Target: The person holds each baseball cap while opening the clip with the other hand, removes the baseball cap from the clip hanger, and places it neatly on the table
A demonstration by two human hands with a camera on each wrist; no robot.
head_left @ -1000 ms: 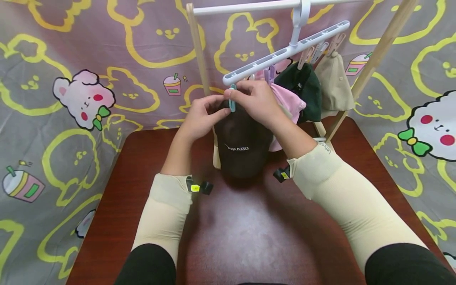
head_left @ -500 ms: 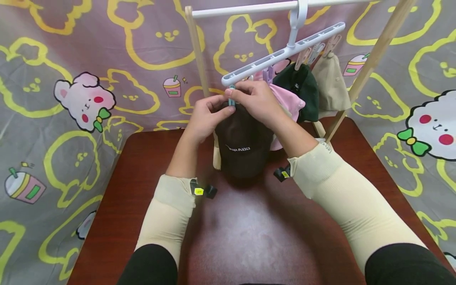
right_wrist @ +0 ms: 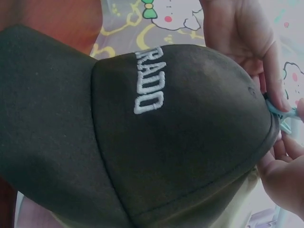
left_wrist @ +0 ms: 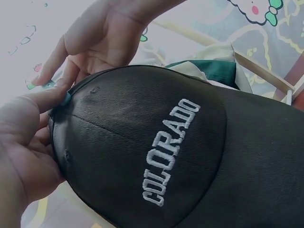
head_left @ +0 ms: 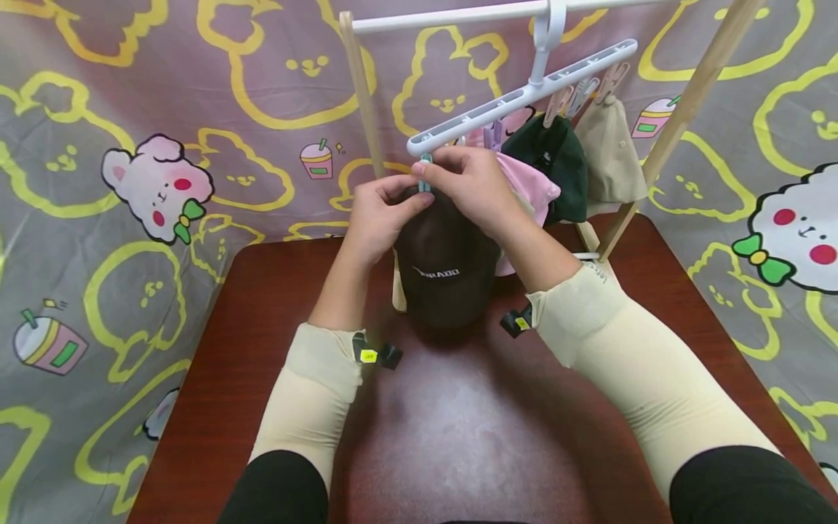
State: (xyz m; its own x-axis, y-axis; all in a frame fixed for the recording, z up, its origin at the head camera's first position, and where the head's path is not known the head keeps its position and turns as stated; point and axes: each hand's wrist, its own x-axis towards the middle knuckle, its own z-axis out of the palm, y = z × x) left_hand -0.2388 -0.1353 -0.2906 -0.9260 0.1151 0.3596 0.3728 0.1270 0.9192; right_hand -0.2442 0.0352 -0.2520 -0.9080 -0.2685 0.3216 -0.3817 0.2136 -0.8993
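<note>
A dark baseball cap (head_left: pixel 445 273) with white COLORADO lettering (left_wrist: pixel 171 152) hangs crown up, its brim pointing down. At the crown's top, my left hand (head_left: pixel 377 218) pinches the fabric, thumb in front and fingers behind. My right hand (head_left: pixel 474 182) pinches the upper part of a light-blue clothespin (head_left: pixel 425 175), just under the left end of a white hanger bar (head_left: pixel 484 120). In the right wrist view the clothespin's lower end (right_wrist: pixel 271 107) meets the crown beside my left thumb. The left thumb covers part of the clip, and the fingertips behind the cap are partly hidden.
Pink (head_left: pixel 533 189), dark-green (head_left: pixel 566 164) and beige (head_left: pixel 612 153) hats hang from clothespins further right on the bar. A wooden rack (head_left: pixel 363 94) with a white rail (head_left: pixel 452 14) carries the hanger above a red-brown table (head_left: pixel 275 364). Patterned cloth (head_left: pixel 262 109) stands behind.
My left hand has shifted slightly right and up, its thumb now over the clothespin's lower end. The right hand keeps its grip in nearly the same place.
</note>
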